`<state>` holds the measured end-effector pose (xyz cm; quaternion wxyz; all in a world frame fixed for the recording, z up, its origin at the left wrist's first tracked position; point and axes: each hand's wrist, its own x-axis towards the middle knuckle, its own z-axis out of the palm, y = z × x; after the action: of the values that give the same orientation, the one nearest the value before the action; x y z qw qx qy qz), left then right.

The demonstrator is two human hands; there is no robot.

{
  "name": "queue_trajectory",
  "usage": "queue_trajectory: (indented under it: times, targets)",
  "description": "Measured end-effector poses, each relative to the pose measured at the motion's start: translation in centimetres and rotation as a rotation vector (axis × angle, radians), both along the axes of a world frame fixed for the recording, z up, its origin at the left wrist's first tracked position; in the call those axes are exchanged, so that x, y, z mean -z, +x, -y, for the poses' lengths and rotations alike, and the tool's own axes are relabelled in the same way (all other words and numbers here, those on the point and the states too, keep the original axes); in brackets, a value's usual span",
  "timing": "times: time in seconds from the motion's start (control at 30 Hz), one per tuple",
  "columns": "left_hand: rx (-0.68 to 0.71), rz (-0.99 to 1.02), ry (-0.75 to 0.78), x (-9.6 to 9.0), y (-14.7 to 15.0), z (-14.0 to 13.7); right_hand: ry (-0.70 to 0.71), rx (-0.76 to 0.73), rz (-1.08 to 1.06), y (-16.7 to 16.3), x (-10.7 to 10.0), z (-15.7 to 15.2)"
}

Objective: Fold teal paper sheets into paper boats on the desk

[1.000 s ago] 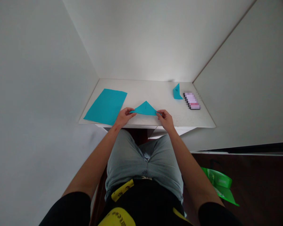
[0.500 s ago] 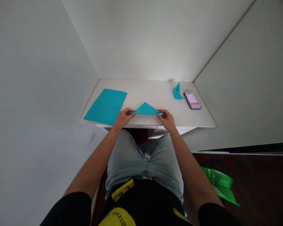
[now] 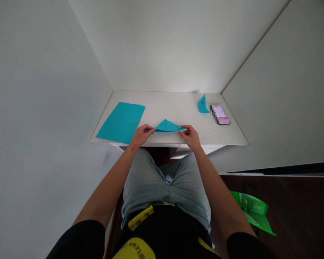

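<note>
Dim, greyish view here, soft indoor light w/ the brightest patch low on the back wall (image 3: 170, 54), R of ctr, plus the white tabletop (image 3: 175, 102) reading pale, source can't be told, while the floor (image 3: 302, 205) at btm R sinks nearly to black. Shadows r faint + soft-edged near the folded blue paper (image 3: 166, 126), bit of glare on the green plastic item (image 3: 256, 207), & the phone (image 3: 220, 114) shows coarse pixel blocks. Wide-angle stretch swells the L sleeve (image 3: 78, 237) near btm edge, top R corner's darkened, fine detail's a tad smeary.
</note>
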<state>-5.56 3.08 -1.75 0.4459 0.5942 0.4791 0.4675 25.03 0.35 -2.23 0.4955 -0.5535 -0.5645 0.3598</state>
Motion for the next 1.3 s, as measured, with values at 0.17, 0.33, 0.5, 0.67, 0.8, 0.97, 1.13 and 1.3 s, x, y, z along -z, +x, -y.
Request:
queue_trajectory:
  times: [0.17,0.33,0.5,0.67,0.8,0.97,1.13,1.3]
  targets:
    - [-0.027,-0.011,0.024,-0.6,0.5,0.3,-0.012,0.022,0.038,-0.2,0.1,-0.1]
    - [-0.019,-0.011,0.018,-0.7,0.8,0.6,0.016,0.060,0.101,-0.9,-0.1,-0.1]
    - [0.020,-0.101,0.067,-0.8,0.8,0.9,0.124,0.085,0.150,-2.2,-1.1,-0.1]
    - [0.129,-0.294,0.138,-1.2,0.8,1.2,0.323,-0.029,0.378,-3.7,-2.4,-1.0]
    - [0.094,-0.339,0.224,-0.9,0.7,1.0,0.365,-0.273,0.593,-4.2,-3.4,-1.5]
    - [-0.102,-0.394,0.329,-0.4,0.8,0.8,0.382,-0.438,0.802,-3.9,-3.9,-0.8]
    - [0.093,-0.582,0.348,-0.9,0.9,0.9,0.358,-0.456,0.816,-3.1,-2.6,-0.1]
    - [0.131,-0.613,0.335,-0.9,1.0,1.1,0.312,-0.368,0.799,-2.1,-1.3,-0.2]
